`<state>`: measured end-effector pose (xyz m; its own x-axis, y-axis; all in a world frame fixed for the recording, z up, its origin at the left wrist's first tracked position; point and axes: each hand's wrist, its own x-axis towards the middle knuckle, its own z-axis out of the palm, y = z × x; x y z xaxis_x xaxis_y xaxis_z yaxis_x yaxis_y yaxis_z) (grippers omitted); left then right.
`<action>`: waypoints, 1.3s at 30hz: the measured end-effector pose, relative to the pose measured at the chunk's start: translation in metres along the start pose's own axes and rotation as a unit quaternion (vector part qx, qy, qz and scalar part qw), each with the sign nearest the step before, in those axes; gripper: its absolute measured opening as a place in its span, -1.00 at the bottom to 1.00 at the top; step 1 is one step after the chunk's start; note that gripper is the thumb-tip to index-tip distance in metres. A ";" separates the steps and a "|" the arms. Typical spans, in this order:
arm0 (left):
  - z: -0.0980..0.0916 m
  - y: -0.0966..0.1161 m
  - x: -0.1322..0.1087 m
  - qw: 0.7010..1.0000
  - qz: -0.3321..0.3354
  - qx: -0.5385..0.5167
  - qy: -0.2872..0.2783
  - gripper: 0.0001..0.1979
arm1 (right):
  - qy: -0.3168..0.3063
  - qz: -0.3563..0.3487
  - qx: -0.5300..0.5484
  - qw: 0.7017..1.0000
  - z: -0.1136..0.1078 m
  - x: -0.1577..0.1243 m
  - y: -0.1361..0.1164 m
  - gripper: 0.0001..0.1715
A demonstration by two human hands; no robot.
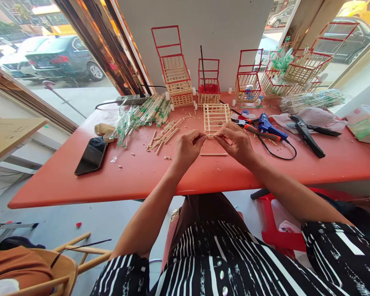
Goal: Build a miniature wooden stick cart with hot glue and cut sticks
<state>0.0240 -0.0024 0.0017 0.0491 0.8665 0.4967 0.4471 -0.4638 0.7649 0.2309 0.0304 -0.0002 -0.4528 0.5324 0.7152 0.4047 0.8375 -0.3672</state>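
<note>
My left hand (188, 146) and my right hand (234, 140) meet at the near end of a small ladder-like frame (217, 117) of pale wooden sticks, lying on the red table. Both hands are closed in a pinch on a thin wooden stick (210, 135), mostly covered by the fingers. Whether this stick touches the frame, I cannot tell. A single loose stick (213, 154) lies just below the hands. Cut sticks (165, 137) are scattered to the left, with wood crumbs around them.
Miniature stick carts with red handles, such as a tall one (174, 70), stand along the back. Wrapped stick bundles (151, 111) and a phone (91, 155) lie left. On the right are a blue glue gun (269, 126), its cord, and black-handled pliers (308, 135).
</note>
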 end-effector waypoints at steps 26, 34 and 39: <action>-0.001 -0.004 0.001 1.000 -0.004 0.004 0.003 -0.86 | -0.011 0.009 -0.018 1.000 -0.002 -0.001 -0.005 -0.69; 0.000 -0.001 0.001 0.999 -0.011 -0.031 0.021 -0.97 | -0.002 0.004 -0.023 1.000 0.001 0.000 -0.002 -0.62; 0.001 -0.002 0.001 0.999 -0.013 -0.041 0.030 -0.89 | 0.000 0.000 -0.028 1.000 0.003 0.000 -0.004 -0.62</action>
<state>0.0240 -0.0001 0.0004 -0.0166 0.8672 0.4977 0.3719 -0.4567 0.8081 0.2269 0.0276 -0.0005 -0.4519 0.5329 0.7154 0.4496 0.8287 -0.3333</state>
